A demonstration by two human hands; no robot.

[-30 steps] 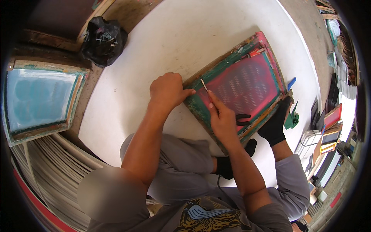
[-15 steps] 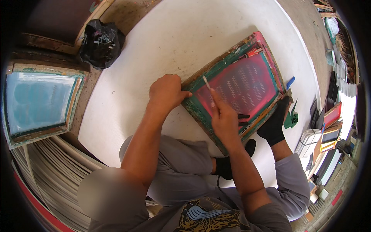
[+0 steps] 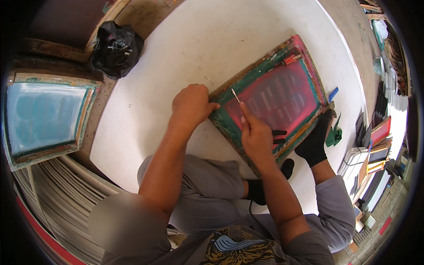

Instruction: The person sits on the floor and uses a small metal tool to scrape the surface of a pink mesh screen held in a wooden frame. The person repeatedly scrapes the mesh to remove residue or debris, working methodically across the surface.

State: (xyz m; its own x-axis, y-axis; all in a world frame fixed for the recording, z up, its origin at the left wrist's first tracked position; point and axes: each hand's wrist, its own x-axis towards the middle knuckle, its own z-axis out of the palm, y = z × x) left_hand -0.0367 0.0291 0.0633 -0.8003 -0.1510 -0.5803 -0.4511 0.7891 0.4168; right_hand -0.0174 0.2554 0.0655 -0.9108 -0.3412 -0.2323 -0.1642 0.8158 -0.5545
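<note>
A wooden screen-printing frame (image 3: 234, 145), smeared with green and pink paint, lies tilted across my lap and the white board. Its pink-edged mesh carries pale rows of pattern. My left hand (image 3: 191, 104) is closed at the frame's left corner, thumb laid on the edge. Between the fingers of my right hand (image 3: 257, 137) is a slim tool with a thin metal shaft (image 3: 236, 96), its tip above the green border near that corner. Two black handles (image 3: 279, 137) show beside my right hand; the rest is hidden. A red-handled screwdriver (image 3: 289, 60) rests along the frame's far side.
A white board (image 3: 176, 53) spreads under the frame. At left stand a black plastic bag (image 3: 117, 48) and another frame with blue mesh (image 3: 46, 115). A blue piece (image 3: 333, 94) and green scraps (image 3: 334, 134) lie near my black-socked foot (image 3: 313, 139). Stacked frames (image 3: 380, 132) line the right.
The tool in my right hand has turned slightly, and its tip has shifted a little. The frame has moved very slightly to the right. My left hand keeps its place on the corner.
</note>
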